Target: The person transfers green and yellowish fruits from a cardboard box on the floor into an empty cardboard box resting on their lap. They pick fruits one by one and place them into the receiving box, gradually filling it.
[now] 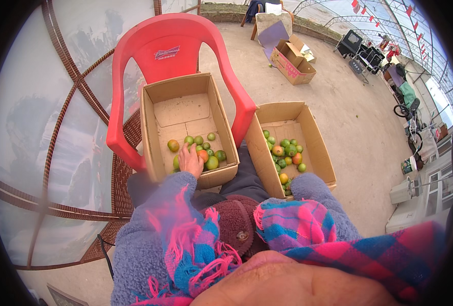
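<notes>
A cardboard box [215, 95] rests on a red plastic chair [172, 30] in front of me. Inside, green and orange tomatoes [212, 163] lie gathered at its near end. My left hand [190, 160] reaches down among them, its fingers over the fruit; whether it grips one cannot be told. To the right, a second cardboard box [318, 141] stands lower, holding more green, yellow and orange tomatoes [290, 150]. My right hand is hidden; its fuzzy blue sleeve [310, 185] ends at the near edge of that second box, beside the fruit.
A woven brown partition with pale printed panels [92, 103] rises at the left. Beyond the boxes, an open carton [293, 69] sits on the concrete floor [349, 145], near another chair. Folding chairs [368, 57], small bicycles [414, 126] and a bucket [407, 165] line the right side.
</notes>
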Demonstrator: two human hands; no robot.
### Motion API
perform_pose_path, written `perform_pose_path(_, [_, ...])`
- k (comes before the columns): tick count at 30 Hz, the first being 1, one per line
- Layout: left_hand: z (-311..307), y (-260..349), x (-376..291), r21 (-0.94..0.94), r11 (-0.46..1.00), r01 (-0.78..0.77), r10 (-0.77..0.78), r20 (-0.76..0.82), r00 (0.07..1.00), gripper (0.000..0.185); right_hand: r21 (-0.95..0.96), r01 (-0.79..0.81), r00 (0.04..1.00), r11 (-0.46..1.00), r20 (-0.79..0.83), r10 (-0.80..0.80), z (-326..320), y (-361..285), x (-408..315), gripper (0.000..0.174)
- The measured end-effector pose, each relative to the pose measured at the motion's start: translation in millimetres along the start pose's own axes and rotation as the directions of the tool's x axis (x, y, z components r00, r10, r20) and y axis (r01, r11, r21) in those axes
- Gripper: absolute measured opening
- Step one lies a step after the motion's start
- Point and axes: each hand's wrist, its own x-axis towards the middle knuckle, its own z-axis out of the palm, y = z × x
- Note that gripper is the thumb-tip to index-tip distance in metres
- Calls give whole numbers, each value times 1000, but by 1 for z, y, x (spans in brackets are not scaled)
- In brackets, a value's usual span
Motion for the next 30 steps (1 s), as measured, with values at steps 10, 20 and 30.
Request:
perform_pose_path(10, [-1, 0, 0, -6, 1000, -14, 14, 4, 1000, 50, 168, -106, 994, 980, -10, 109, 35, 4, 57, 42])
perform_pose_path(20, [-1, 0, 0, -1, 1000, -16, 16, 13, 1000, 49, 188, -105, 993, 976, -33, 113, 61, 15, 98, 42])
perform_pose_path(30, [0, 0, 0, -11, 1000, -2, 2, 23, 1000, 49, 216, -136, 987, 967, -50, 150, 40, 15, 71, 43])
